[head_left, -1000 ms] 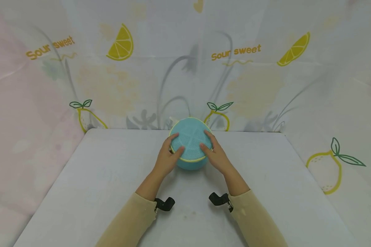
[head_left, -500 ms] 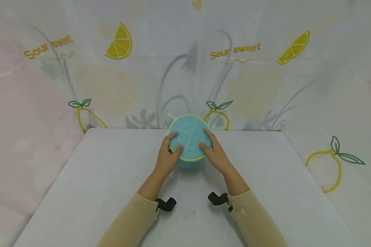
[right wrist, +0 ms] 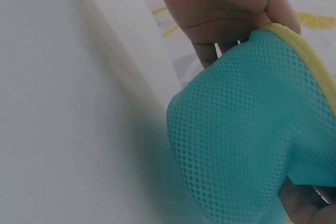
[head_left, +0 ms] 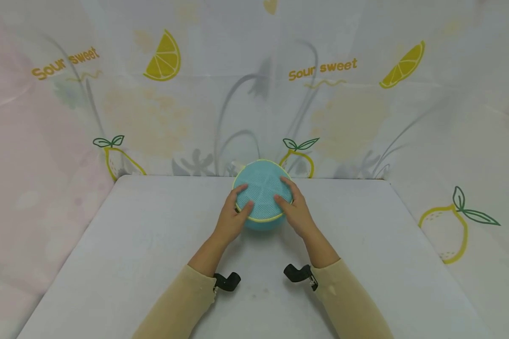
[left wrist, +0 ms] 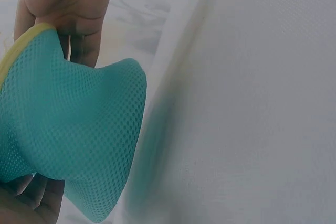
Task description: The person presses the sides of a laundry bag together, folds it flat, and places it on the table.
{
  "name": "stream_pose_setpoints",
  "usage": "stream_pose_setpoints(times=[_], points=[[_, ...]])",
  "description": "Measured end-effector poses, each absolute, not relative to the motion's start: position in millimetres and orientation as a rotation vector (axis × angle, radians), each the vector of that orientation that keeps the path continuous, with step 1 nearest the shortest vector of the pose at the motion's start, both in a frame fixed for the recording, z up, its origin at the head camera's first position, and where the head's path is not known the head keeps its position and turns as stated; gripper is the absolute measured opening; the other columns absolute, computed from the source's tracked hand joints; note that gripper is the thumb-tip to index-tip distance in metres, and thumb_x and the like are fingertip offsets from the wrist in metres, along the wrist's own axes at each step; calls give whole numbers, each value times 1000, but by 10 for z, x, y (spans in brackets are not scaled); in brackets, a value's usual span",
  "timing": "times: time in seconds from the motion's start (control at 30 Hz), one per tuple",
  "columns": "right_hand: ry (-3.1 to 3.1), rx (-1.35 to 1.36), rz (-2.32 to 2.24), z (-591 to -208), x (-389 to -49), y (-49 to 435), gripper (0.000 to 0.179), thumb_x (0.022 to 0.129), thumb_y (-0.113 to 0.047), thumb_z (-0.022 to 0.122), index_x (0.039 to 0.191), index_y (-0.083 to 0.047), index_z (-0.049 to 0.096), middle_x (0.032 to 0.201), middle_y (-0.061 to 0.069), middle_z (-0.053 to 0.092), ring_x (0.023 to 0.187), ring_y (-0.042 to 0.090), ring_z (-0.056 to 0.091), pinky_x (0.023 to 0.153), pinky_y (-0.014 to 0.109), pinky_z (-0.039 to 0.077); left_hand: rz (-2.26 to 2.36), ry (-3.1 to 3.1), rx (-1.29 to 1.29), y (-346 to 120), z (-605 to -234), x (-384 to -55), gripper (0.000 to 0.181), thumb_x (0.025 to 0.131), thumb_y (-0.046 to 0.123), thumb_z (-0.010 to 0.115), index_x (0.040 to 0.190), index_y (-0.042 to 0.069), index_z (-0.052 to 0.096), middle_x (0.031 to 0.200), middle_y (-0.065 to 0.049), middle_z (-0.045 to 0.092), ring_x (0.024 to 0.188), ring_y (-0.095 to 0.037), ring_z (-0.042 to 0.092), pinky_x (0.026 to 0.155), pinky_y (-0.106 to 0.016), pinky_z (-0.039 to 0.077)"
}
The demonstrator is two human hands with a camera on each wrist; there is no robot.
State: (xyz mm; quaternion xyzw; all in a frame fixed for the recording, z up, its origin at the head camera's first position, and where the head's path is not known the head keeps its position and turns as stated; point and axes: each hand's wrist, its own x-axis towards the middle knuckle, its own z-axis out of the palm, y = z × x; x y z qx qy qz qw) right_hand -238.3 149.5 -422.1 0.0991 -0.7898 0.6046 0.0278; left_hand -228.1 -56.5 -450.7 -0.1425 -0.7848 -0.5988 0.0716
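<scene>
A turquoise mesh laundry bag [head_left: 263, 186] with yellow piping round its edge is held up over the back half of the white table. My left hand [head_left: 230, 221] grips its left side, thumb and a fingertip on the round face towards me. On the opposite side my right hand [head_left: 299, 216] holds it in the same way. In the left wrist view the soft mesh of the bag [left wrist: 73, 114] bulges and folds inward between the two hands. The right wrist view has my right palm [right wrist: 226, 3] beside the yellow-edged bag [right wrist: 236, 124], its other fingers partly hidden behind the mesh.
The white table [head_left: 144, 235] ends at a straight back edge, just behind the bag. Behind it hangs a pale curtain [head_left: 246, 47] printed with lemons and lettering. Black wrist mounts [head_left: 227, 281] stick out from both beige sleeves [head_left: 180, 301].
Both hands keep hold of the laundry bag. It rises slightly, then comes down a little and shifts slightly to the right.
</scene>
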Motion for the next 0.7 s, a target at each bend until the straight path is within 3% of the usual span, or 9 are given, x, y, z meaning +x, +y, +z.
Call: stream_pose_setpoints(times=[0.2, 0.4, 0.7], points=[[-2391, 285, 1894, -4237, -2393, 1502, 59, 101, -19, 61, 154, -14, 36, 163, 12, 25, 149, 32, 23, 119, 50, 22, -1700, -2454, -464, -587, -4479, -2265, 58, 103, 35, 56, 154, 19, 34, 159, -17, 31, 146, -34, 31, 116, -54, 27], [-2360, 280, 1922, -4246, -2395, 1505, 60, 100, -16, 61, 154, -13, 36, 163, 12, 25, 149, 32, 23, 119, 50, 23, -1626, -2545, -488, -616, -4463, -2256, 60, 103, 37, 55, 156, 22, 32, 160, -14, 30, 144, -33, 35, 109, -53, 39], [-2351, 248, 1914, -4231, -2379, 1499, 59, 100, -16, 62, 154, -14, 37, 162, 11, 27, 149, 30, 25, 119, 48, 24, -1458, -2651, -505, -643, -4453, -2262, 63, 103, 44, 54, 157, 23, 30, 161, -10, 30, 147, -30, 30, 116, -52, 29]])
